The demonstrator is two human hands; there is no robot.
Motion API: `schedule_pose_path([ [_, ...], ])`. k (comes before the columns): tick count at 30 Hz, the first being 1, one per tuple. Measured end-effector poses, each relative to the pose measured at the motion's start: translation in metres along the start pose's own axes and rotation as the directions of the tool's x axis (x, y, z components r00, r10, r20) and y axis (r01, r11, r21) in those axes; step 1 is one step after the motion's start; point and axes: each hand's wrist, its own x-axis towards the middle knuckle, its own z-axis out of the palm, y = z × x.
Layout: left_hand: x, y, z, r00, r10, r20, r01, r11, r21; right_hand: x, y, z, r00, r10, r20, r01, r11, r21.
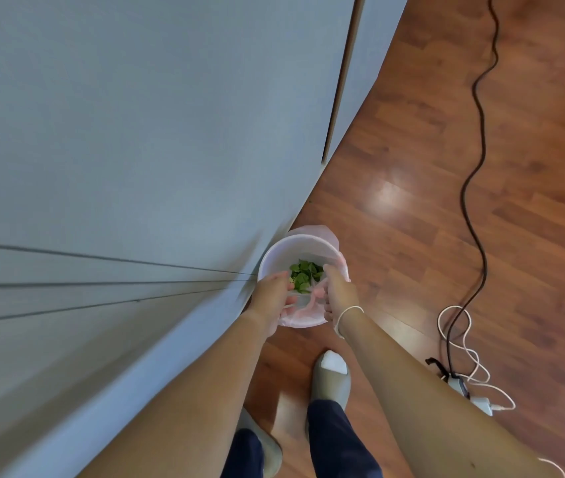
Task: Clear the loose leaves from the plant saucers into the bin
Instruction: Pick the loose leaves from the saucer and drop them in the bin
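Low in the middle of the frame, the white bin [303, 270] stands on the wooden floor [446, 167] beside a grey cabinet [136, 132], green leaves [303, 274] inside. The left hand [272, 298] and right hand [338, 293] reach over its near rim; whether they grip anything cannot be told.

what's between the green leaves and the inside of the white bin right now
Nothing visible. The loose green leaves already lie inside the round white bin with its pale pink liner, whose mouth is open. The left hand and right hand are at its near rim, apparently gripping the liner, neither covering the leaves.
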Motion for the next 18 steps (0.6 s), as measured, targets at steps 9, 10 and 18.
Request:
schedule_pose_path([
  [9,0.0066,-0.0089,-0.0086,1.000,-0.005,-0.014,0.005,1.000,-0.004,0.0045,0.0047,0.0037,0.992,0.105,0.076,-0.103,0.994,-0.026],
  [10,0.0073,-0.0091,-0.0090,1.000,-0.006,-0.017,0.006,1.000,0.000,0.0046,0.0042,0.0036,0.990,0.111,0.088,-0.106,0.993,-0.052],
  [18,0.0050,-0.0066,-0.0108,1.000,-0.001,-0.005,0.001,1.000,0.014,-0.0009,0.0040,0.0077,0.987,0.126,0.104,-0.125,0.992,-0.016],
])
